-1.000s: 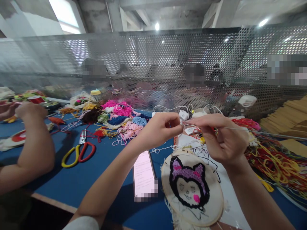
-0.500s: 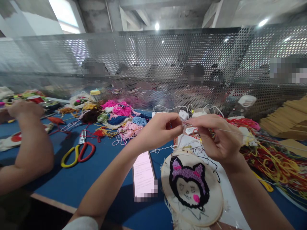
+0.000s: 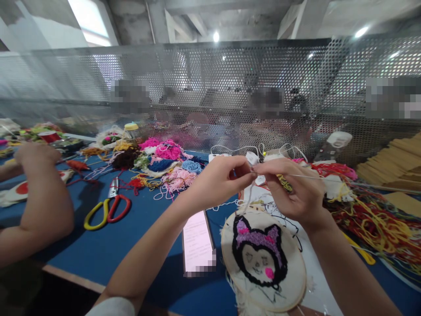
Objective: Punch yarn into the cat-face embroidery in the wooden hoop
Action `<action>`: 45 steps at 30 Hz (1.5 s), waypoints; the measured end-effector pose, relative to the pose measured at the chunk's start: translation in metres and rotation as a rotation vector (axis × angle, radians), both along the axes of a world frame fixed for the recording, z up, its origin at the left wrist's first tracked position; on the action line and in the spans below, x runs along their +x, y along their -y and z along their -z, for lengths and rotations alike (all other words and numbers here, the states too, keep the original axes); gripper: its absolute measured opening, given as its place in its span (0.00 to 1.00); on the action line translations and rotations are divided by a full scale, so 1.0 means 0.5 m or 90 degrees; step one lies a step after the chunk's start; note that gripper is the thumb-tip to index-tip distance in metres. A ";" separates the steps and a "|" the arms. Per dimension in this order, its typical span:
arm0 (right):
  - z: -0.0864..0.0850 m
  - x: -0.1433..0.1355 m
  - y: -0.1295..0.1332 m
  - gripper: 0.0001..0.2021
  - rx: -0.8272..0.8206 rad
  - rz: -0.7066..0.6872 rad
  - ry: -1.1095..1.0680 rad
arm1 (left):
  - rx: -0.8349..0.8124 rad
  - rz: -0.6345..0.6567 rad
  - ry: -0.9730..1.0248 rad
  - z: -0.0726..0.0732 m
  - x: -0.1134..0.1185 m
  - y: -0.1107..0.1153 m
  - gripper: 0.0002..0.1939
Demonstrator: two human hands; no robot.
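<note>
The thin, pale thread [image 3: 315, 177] should be nearly weightless, soft and limp, inclined to slide or tangle, and best pinched near its end; it is held beyond the far edge of the round, cream-cloth embroidery hoop [image 3: 259, 259], its length trailing off to the right of that landmark. The left hand [image 3: 219, 180] has thumb and forefinger tips brought together on what looks like the thread's end, though the exact spot is tiny and blurred. The right hand [image 3: 299, 188] touches or nearly touches those tips with its forefinger, the thread running across it; whether its thumb presses too cannot be told. A soft whitish strand [image 3: 249, 195] hangs below the fingertips towards the hoop. The hoop itself looks light, with a stiff rim that would be the safe place to grip, away from loose loops and frayed edges. Its cloth bears a black-outlined, eared head in fuzzy purple and pink, with a drawn face and one bright pink cheek. Left of the hoop lies a lit, rectangular phone [image 3: 197, 241], farther left the red-and-yellow-handled metal scissors [image 3: 113, 195], and to its right a red-and-yellow yarn tangle [image 3: 378, 228]
</note>
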State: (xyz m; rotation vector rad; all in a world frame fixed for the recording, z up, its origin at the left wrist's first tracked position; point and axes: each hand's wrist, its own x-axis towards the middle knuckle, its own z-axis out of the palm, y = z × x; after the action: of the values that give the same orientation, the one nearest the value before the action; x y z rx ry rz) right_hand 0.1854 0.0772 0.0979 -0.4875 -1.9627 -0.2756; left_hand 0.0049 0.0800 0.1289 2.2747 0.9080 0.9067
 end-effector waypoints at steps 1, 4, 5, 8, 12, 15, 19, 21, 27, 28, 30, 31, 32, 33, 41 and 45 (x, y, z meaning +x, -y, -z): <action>-0.001 0.000 0.001 0.15 -0.006 -0.007 -0.010 | -0.001 -0.001 -0.002 0.000 0.000 -0.001 0.10; -0.001 0.003 0.005 0.15 -0.023 -0.033 -0.070 | -0.007 -0.002 -0.007 0.000 -0.002 -0.003 0.09; -0.001 0.005 0.006 0.16 -0.024 -0.040 -0.093 | -0.010 -0.003 -0.007 0.000 -0.002 -0.003 0.09; 0.000 0.011 0.008 0.17 -0.007 -0.053 -0.137 | -0.020 0.000 0.000 -0.001 -0.001 -0.002 0.09; 0.001 0.015 0.006 0.16 0.000 -0.043 -0.115 | -0.023 0.002 0.003 -0.002 -0.001 -0.001 0.09; 0.002 0.013 0.006 0.17 -0.009 -0.037 -0.104 | -0.020 -0.001 -0.002 -0.002 -0.002 -0.002 0.09; 0.002 0.011 0.007 0.18 -0.002 -0.050 -0.110 | -0.019 -0.001 0.000 -0.002 -0.003 -0.003 0.09; 0.003 0.012 0.007 0.18 -0.004 -0.044 -0.111 | -0.021 0.000 0.000 -0.002 -0.003 -0.003 0.09; 0.004 0.011 0.007 0.17 -0.005 -0.038 -0.113 | -0.026 -0.001 0.001 -0.004 -0.002 -0.002 0.09; 0.004 0.011 0.007 0.17 -0.004 -0.040 -0.114 | -0.028 -0.001 0.002 -0.004 -0.002 -0.002 0.09; 0.003 0.011 0.008 0.18 0.000 -0.046 -0.114 | -0.034 0.002 0.002 -0.004 -0.002 -0.002 0.09; 0.002 0.011 0.009 0.18 0.003 -0.047 -0.114 | -0.037 0.004 0.003 -0.004 -0.002 -0.002 0.09; 0.001 0.011 0.009 0.17 0.006 -0.047 -0.115 | -0.039 0.006 0.004 -0.004 -0.002 -0.003 0.09; 0.001 0.011 0.009 0.17 0.007 -0.044 -0.115 | -0.042 0.008 0.006 -0.004 -0.003 -0.003 0.09; 0.003 0.013 0.004 0.16 0.011 -0.049 -0.104 | -0.045 0.008 0.012 -0.003 -0.002 -0.004 0.08; 0.002 0.012 0.006 0.18 -0.005 -0.042 -0.105 | -0.038 0.006 0.007 -0.003 -0.001 -0.004 0.08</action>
State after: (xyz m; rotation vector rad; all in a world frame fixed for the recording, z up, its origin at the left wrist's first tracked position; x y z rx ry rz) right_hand 0.1912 0.0744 0.0970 -0.4365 -1.8155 -0.1796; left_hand 0.0042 0.0819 0.1303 2.2202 0.9067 0.8752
